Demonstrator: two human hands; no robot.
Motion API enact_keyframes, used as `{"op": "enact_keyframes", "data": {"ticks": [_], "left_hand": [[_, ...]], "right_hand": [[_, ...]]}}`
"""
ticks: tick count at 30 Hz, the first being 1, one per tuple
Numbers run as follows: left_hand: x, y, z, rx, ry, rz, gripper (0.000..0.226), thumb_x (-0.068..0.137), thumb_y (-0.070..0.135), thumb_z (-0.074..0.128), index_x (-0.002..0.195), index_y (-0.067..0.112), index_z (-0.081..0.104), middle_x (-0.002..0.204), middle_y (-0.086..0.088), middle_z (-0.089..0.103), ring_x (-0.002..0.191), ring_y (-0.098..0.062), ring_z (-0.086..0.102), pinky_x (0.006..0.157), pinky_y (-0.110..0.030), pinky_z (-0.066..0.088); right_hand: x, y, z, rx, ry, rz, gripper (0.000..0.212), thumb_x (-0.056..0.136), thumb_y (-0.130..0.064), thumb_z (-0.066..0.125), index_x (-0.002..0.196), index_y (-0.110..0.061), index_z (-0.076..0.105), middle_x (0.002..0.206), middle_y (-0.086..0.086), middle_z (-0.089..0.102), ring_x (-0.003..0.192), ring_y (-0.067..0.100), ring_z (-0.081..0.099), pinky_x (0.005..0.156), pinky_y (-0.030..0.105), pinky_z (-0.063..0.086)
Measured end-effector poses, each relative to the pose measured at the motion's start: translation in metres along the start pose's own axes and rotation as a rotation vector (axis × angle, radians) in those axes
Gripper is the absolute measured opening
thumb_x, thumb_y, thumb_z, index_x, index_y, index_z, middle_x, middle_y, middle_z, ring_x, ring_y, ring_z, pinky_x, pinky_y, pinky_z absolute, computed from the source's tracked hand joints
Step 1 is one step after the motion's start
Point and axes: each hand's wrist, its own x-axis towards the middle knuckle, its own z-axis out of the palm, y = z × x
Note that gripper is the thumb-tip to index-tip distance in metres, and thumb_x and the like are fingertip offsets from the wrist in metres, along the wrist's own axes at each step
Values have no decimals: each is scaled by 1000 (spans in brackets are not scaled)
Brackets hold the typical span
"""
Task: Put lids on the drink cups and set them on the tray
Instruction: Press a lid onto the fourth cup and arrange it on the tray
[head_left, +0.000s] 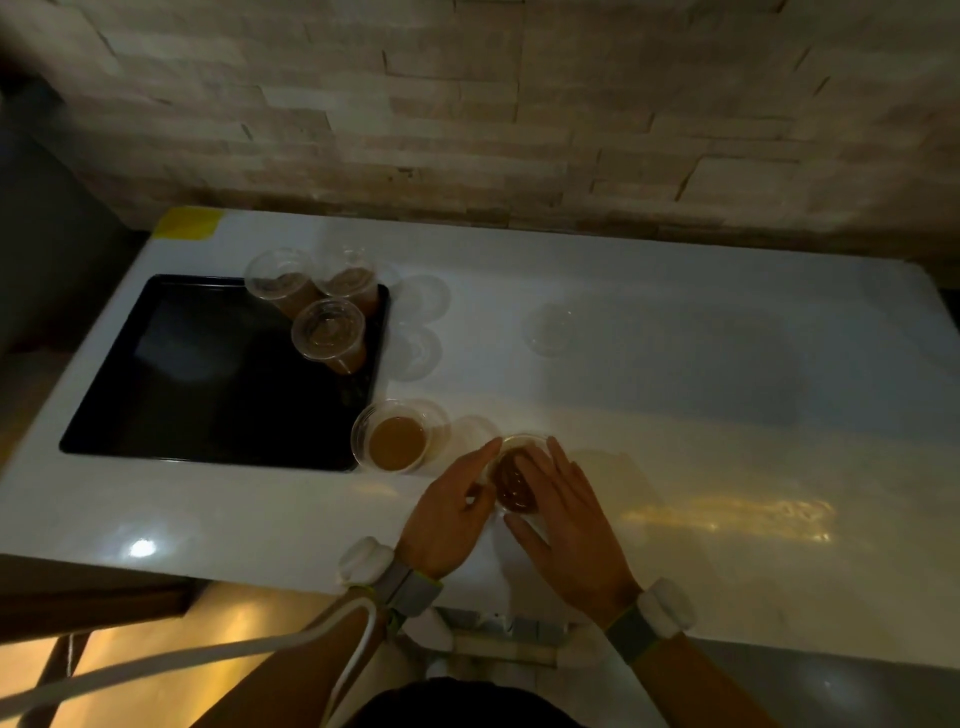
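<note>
A black tray lies on the white table at the left. Three clear cups of brown drink stand at its far right corner: one, a second, and a lidded third. An uncovered cup stands just off the tray's near right corner. Another cup of brown drink sits between my hands near the front edge. My left hand touches its left side with fingers spread. My right hand lies flat over its top and right side. Whether a lid is under the palm is unclear.
Loose clear lids lie on the white table: two right of the tray and one farther right. A stone-brick wall runs behind. Yellow tape marks the far left corner. Both wrists wear bands with white sensors.
</note>
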Motion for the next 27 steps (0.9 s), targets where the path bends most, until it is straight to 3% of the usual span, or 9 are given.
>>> {"op": "enact_keyframes", "data": {"ticks": [3, 7, 11, 13, 15, 18, 20, 23, 27], "left_hand": [[1, -6, 3, -18, 11, -22, 47, 98, 10, 53, 139, 27, 38, 137, -3, 53, 110, -13, 59, 95, -20, 48], [3, -13, 7, -34, 5, -46, 48, 98, 11, 53, 141, 26, 36, 130, 8, 52, 100, 6, 57, 87, -1, 40], [2, -21, 12, -141, -12, -73, 45, 99, 17, 47, 139, 34, 33, 134, -9, 56, 96, 8, 62, 88, -21, 50], [1, -23, 13, -116, -30, -56, 48, 96, 39, 44, 137, 58, 28, 142, 7, 49, 113, -3, 60, 96, -30, 51], [1, -26, 14, -125, -38, -33, 47, 90, 53, 42, 130, 73, 26, 146, 11, 46, 118, -7, 58, 99, -34, 51], [3, -30, 16, -124, -49, -36, 49, 86, 58, 39, 132, 68, 25, 146, -1, 48, 114, 3, 57, 96, -26, 51], [2, -31, 16, -163, -49, -61, 48, 89, 54, 40, 134, 61, 24, 145, 2, 48, 114, 2, 57, 95, -28, 51], [1, -30, 15, -103, -64, -70, 47, 100, 39, 38, 137, 62, 21, 137, 18, 42, 106, 27, 47, 87, -6, 45], [1, -26, 15, -104, -36, -77, 50, 103, 25, 41, 142, 49, 21, 135, 21, 43, 106, 25, 48, 90, -14, 48]], "right_hand": [[5, 10, -1, 0, 18, 78, 75, 93, -69, 32, 153, -32, 5, 163, -4, 10, 150, 16, -3, 119, 41, 9], [9, 17, 1, 58, -2, 109, 85, 88, -72, 43, 153, -36, 1, 161, -3, 19, 148, 19, 20, 116, 49, 29], [9, 16, 2, 142, 4, 110, 90, 86, -74, 45, 150, -43, -10, 161, -4, 19, 145, 13, 23, 116, 41, 30], [9, 14, 2, 152, 6, 101, 89, 86, -75, 41, 148, -45, -15, 162, -3, 14, 144, 11, 19, 115, 37, 28], [9, 13, 0, 170, 3, 101, 89, 84, -77, 39, 146, -47, -17, 163, -3, 11, 144, 11, 18, 115, 36, 27], [10, 12, -1, 193, -7, 89, 88, 83, -79, 34, 145, -46, -19, 161, -9, 4, 145, 12, 17, 116, 34, 26], [10, 11, -2, 209, -8, 86, 90, 83, -79, 34, 147, -39, -14, 161, -6, 5, 143, 10, 13, 116, 35, 25], [11, 9, -3, 233, -6, 84, 91, 83, -77, 37, 149, -30, -6, 159, -8, 5, 144, 11, 13, 117, 37, 26], [10, 8, -6, 254, 9, 75, 90, 85, -70, 42, 150, -27, -2, 156, -12, 3, 146, 15, 16, 117, 38, 28]]}}
